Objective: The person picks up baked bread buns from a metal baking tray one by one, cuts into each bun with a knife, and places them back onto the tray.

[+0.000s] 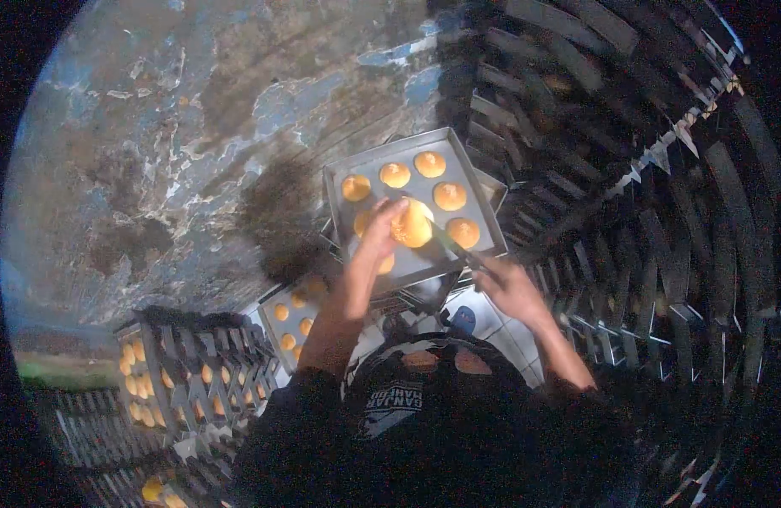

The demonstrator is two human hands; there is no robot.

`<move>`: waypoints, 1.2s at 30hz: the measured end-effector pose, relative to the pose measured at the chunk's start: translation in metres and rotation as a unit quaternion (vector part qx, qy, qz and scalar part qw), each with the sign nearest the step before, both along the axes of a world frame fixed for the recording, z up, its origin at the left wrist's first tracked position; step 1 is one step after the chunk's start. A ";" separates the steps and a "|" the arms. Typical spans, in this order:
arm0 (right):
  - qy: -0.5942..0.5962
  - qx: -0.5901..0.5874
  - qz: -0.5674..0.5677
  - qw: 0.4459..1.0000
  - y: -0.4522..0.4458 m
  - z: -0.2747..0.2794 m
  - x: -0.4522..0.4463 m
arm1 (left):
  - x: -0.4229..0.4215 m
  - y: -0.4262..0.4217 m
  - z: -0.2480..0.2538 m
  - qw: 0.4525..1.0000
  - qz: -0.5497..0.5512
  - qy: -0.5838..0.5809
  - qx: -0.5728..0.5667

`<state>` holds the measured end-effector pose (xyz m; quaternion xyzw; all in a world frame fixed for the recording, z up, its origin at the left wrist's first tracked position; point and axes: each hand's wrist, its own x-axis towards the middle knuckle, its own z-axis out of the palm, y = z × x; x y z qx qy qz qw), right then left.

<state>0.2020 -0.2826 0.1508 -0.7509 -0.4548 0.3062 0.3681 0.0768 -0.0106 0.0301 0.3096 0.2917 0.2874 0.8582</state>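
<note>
Holding bun [413, 225] above tray [365, 165] in left hand [380, 225], with fingers pressed to its side, partly hidden; gripping bladed tool [452, 247] in right hand [504, 284], with fingers curled tight. Could slip toward left fingers if pushed hard; could dent or drop bun if squeezed unevenly.

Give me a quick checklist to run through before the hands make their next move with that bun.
1. Bun secured: ok, the left hand grips it above the tray.
2. Long, thin tool in grip: ok, the right hand holds its handle.
3. Tool at the bun: ok, its far end reaches the bun's right edge; how deep it goes, cannot tell.
4. Left fingers away from the tool: ok, those visible are on the bun's opposite side.
5. Tray firmly supported: cannot tell, what bears it is mostly hidden.
</note>
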 end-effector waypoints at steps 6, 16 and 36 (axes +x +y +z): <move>0.028 0.036 -0.020 0.999 0.015 -0.046 -0.013 | 0.002 -0.028 0.004 0.997 -0.056 -0.055 -0.006; 0.068 -0.001 -0.003 0.998 -0.014 -0.043 -0.007 | -0.014 -0.008 0.015 0.998 -0.015 -0.037 -0.042; 0.232 0.063 -0.058 0.969 0.035 -0.130 -0.047 | 0.021 -0.046 -0.049 0.980 0.120 -0.110 -0.111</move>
